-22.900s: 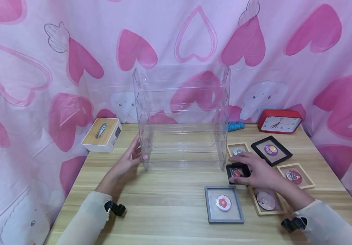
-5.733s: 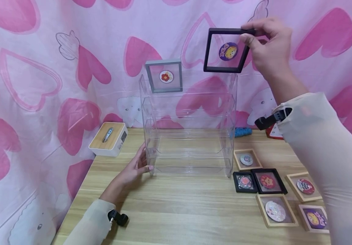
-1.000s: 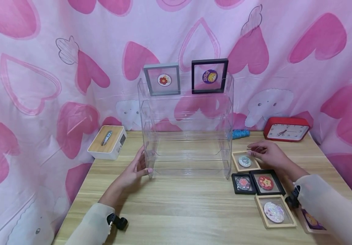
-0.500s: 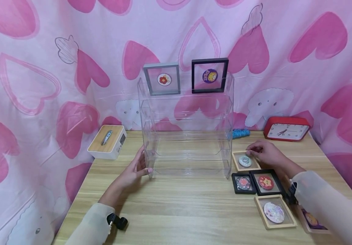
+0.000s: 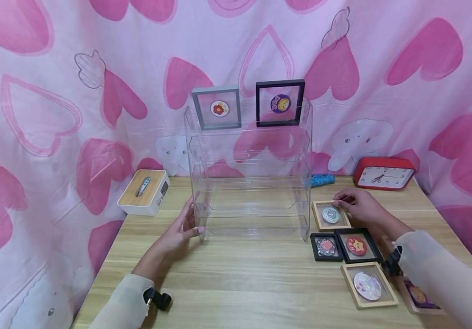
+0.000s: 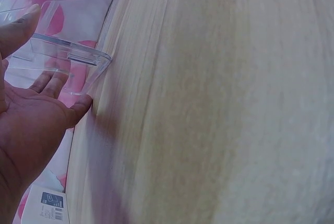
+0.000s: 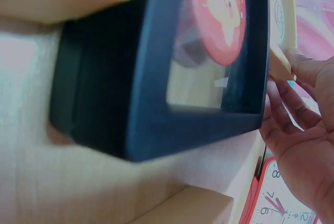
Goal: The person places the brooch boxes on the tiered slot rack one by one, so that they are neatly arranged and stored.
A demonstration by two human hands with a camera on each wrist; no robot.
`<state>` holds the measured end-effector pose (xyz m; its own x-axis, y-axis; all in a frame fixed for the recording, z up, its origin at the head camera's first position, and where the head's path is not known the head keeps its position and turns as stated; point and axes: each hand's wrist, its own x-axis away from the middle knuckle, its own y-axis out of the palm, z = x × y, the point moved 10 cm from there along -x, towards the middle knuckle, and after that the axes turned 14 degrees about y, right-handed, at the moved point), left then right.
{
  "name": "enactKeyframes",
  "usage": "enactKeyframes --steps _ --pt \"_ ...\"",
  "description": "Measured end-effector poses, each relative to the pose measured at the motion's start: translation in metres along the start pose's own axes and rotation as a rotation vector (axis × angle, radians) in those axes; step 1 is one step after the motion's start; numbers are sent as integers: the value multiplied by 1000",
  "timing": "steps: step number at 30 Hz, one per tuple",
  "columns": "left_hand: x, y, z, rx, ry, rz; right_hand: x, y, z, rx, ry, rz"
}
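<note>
A clear acrylic tiered display rack [image 5: 250,214] stands at the table's middle back. Bent round its lower left upright is my left hand [image 5: 180,230], thumb in front and fingers at the outer side. On the right, my right hand [image 5: 361,208] pinches the far right corner of a small light-wood display frame [image 5: 319,224] with a pale round badge. Its underside is hidden in the head view; the right wrist view shows it tilted beside the black frame [image 7: 198,130]. On the rack's top tier lean a grey frame [image 5: 216,127] with a flower badge and a black frame [image 5: 277,123] with a purple badge.
Near the right hand lie a small black frame [image 5: 326,247], a black frame with a red star badge [image 5: 357,246], a wood frame [image 5: 368,285] and another partly under the sleeve [image 5: 421,297]. Behind are a red clock [image 5: 385,173] and blue bundle [image 5: 322,180]; a white box [image 5: 143,192] stands left.
Since the earlier frames, grey and black frames have gone onto the top tier. In the last half second the small wood frame has shifted slightly right in my right hand; my left hand stayed.
</note>
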<state>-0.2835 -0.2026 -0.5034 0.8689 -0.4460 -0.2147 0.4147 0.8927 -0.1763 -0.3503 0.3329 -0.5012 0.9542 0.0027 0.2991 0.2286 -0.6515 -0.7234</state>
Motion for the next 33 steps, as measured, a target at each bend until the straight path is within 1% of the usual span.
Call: enactKeyframes --steps 2,4,6,8,11,13,17,21,25,29,33 --pt "0 0 0 3 -1 0 1 0 5 -31 44 -26" --pt "0 1 0 12 -3 1 1 0 8 -51 71 -44" --pt "0 1 1 17 -6 1 3 -1 10 -60 92 -48" --pt "0 1 2 17 -5 1 5 -4 10 -52 98 -36" --pt "0 2 3 10 -5 0 9 -12 3 -5 62 20" --pt "0 2 4 11 2 -1 11 -19 -4 30 12 74" --pt "-1 3 5 17 21 -9 18 -35 -18 57 -80 173" --pt "-1 3 5 24 26 -9 26 -53 -27 32 -137 240" --pt "0 3 4 16 12 -9 36 -74 -38 11 -197 322" --pt "0 1 4 -12 8 -9 45 -95 -45 -22 -210 381" --pt "0 0 6 -43 14 -13 54 -115 -53 -105 -216 401"
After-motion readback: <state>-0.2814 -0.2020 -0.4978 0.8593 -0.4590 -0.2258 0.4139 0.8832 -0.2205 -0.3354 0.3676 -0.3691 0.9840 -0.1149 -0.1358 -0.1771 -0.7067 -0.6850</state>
